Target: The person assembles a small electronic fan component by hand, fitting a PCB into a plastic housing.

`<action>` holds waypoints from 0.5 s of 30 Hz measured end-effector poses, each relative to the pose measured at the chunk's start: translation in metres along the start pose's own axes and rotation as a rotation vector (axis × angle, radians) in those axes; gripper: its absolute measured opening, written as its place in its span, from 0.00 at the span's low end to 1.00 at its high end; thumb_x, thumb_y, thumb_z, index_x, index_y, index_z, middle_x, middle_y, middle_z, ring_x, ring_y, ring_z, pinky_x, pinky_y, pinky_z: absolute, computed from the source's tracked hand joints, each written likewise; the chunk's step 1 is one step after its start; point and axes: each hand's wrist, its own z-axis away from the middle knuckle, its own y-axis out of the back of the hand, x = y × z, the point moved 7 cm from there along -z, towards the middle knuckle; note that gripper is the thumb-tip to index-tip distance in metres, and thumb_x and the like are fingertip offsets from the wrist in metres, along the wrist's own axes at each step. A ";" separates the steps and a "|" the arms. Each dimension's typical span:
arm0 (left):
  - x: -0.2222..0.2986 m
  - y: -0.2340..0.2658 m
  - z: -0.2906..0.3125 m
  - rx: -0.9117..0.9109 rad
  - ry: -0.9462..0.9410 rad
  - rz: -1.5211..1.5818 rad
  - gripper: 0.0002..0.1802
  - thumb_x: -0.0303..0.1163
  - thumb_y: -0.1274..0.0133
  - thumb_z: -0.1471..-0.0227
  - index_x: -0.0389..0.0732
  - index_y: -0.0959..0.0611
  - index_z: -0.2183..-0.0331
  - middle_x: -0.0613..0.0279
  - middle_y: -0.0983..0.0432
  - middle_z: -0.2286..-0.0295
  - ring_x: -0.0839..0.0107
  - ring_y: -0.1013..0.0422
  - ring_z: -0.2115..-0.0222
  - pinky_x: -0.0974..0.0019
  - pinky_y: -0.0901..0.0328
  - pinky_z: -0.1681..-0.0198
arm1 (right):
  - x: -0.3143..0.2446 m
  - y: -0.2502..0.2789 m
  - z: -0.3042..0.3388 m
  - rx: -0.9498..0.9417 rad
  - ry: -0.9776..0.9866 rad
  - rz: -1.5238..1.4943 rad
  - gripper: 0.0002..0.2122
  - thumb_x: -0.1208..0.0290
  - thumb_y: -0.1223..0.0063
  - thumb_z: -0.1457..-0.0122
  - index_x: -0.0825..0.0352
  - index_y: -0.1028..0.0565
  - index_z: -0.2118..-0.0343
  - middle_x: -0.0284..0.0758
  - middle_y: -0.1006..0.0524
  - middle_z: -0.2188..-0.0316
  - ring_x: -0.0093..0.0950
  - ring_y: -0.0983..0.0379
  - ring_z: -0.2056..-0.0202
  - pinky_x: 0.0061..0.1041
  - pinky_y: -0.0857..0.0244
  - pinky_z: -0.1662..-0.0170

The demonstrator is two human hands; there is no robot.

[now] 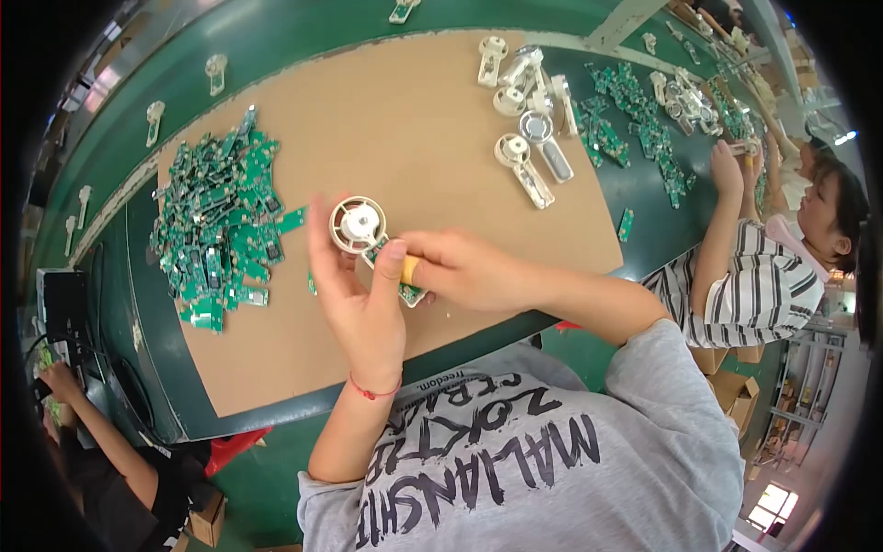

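Head view: both hands' fingers (391,253) grip a cream fan housing (357,224) bearing a green circuit board (409,293).

We have one view, a wide fisheye on our head, looking steeply down and forward over the cardboard mat (414,138) on the green bench (276,37). It sits close: our chest fills the lower edge, our hands lie mid-picture. Straight edges bow toward the dark round rim. Neighbouring workers show at both sides.

Left hand (361,299) raised palm-up, fingers curled, red string around wrist; right hand (460,269) reaches across from right, fingertips pinched, touching left thumb.
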 end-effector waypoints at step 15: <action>-0.012 0.000 -0.014 -0.073 0.193 -0.078 0.25 0.34 0.59 0.45 0.37 0.41 0.47 0.58 0.45 0.47 0.64 0.45 0.47 0.62 0.48 0.47 | -0.010 0.354 -0.191 0.737 -0.147 1.431 0.18 0.57 0.58 0.46 0.70 0.26 0.71 0.46 0.25 0.71 0.41 0.27 0.67 0.36 0.34 0.65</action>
